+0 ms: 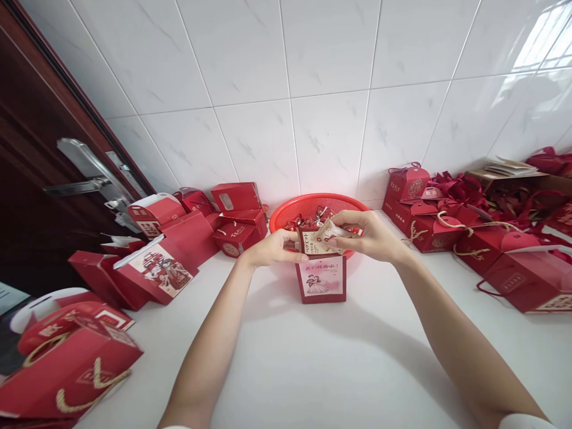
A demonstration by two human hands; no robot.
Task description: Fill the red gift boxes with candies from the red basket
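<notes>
In the middle of the white table, a small dark red box (323, 283) with a pink picture of a couple on its front stands upright. My left hand (277, 249) holds the box by its upper left edge, fingers closed on it. Over the box's opening, my right hand (367, 237) pinches a cream wrapped packet (329, 235) with red print. Another cream packet (308, 243) with dark lettering sticks up at the left of the opening. Right behind is a red plastic basket (286, 207) with red wrapped sweets (322, 214); the hands partly hide it.
Red gift boxes (165, 268) and a rope-handled red box (80, 372) stand on the left. More red boxes (513, 271) and a carton (509, 177) with ribbons line the right. A tiled wall (326, 137) rises behind; a dark door (49, 119) is at the left.
</notes>
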